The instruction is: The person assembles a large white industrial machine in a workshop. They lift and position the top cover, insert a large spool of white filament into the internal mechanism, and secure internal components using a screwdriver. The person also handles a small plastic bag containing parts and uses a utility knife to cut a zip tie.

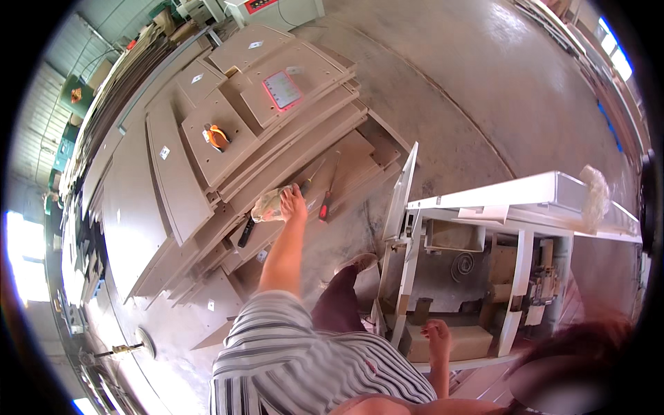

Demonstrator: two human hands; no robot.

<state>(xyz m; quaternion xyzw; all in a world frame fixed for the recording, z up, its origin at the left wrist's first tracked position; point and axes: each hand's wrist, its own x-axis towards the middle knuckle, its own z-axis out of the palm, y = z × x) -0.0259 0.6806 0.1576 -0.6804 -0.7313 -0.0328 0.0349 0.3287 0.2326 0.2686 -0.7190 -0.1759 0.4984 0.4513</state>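
My left hand (293, 205) reaches down over the edge of the stacked panels with its fingers curled. It touches a crumpled clear plastic bag (268, 206), and the handle of a screwdriver (306, 185) shows at its fingertips. Which of them it grips is hidden. Right of it lies a red-and-black screwdriver (324, 209), and a black-handled tool (245, 232) is just below the bag. Lower right, my right hand (437, 337) hangs bent with loosely closed fingers, nothing visible in them, in front of the white metal cabinet frame (520, 266).
Flat beige panels (131, 200) are stacked at left, bearing orange-handled pliers (217, 137) and a red-edged phone-like object (281, 90). Bubble wrap (595, 197) hangs on the cabinet frame, which holds a cardboard box (456, 344) and a coiled cable (462, 265). My foot (358, 261) is between stack and frame.
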